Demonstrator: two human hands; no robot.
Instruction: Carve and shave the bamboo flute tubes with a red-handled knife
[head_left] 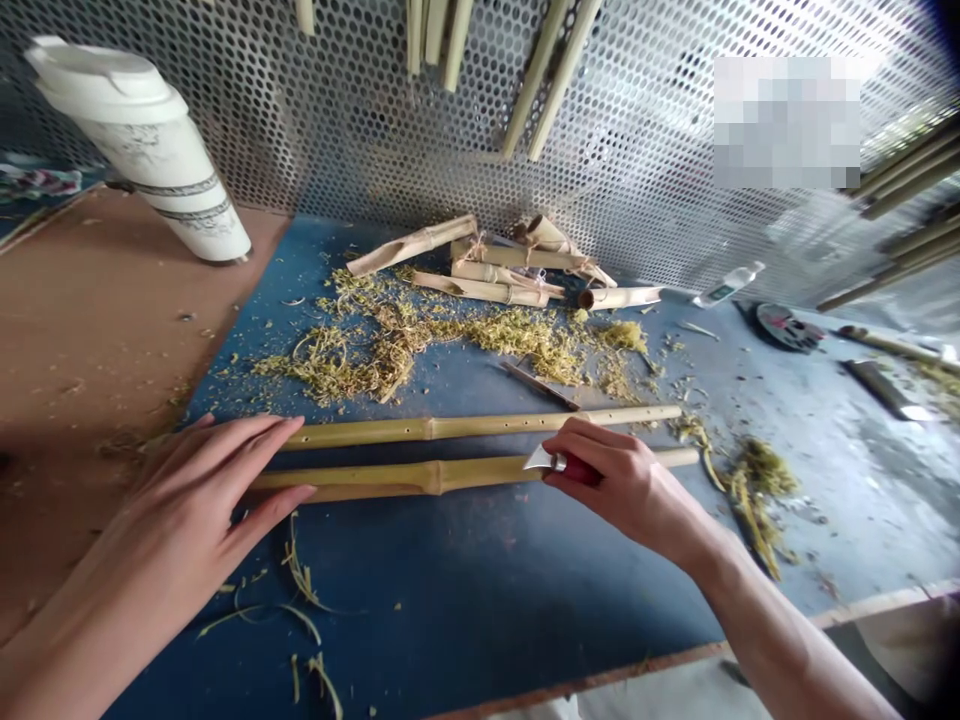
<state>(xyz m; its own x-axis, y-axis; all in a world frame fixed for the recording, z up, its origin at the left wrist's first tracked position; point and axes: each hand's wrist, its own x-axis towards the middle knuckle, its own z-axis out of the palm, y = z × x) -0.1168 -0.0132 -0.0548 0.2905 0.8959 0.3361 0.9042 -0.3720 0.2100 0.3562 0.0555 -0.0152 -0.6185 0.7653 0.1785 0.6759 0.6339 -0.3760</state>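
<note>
Two bamboo lengths lie side by side across the blue tabletop. The farther bamboo tube (390,431) has a row of small holes along it, like a flute. The nearer bamboo length (397,481) shows a node near its middle and no holes that I can see. My left hand (217,480) rests over the left ends of both, fingers stretched out and thumb apart. In my right hand (619,475) is a knife (559,463) with a short curved blade and a dark red handle. Its blade is over the nearer bamboo, whether touching I cannot tell.
Curly bamboo shavings (517,340) lie in a heap behind the tubes, near a thin dark tool (540,385). Several cut bamboo pieces (502,290) stand against a perforated metal panel (360,130). A white tumbler (165,160) is at left, a small bottle (729,285) at right.
</note>
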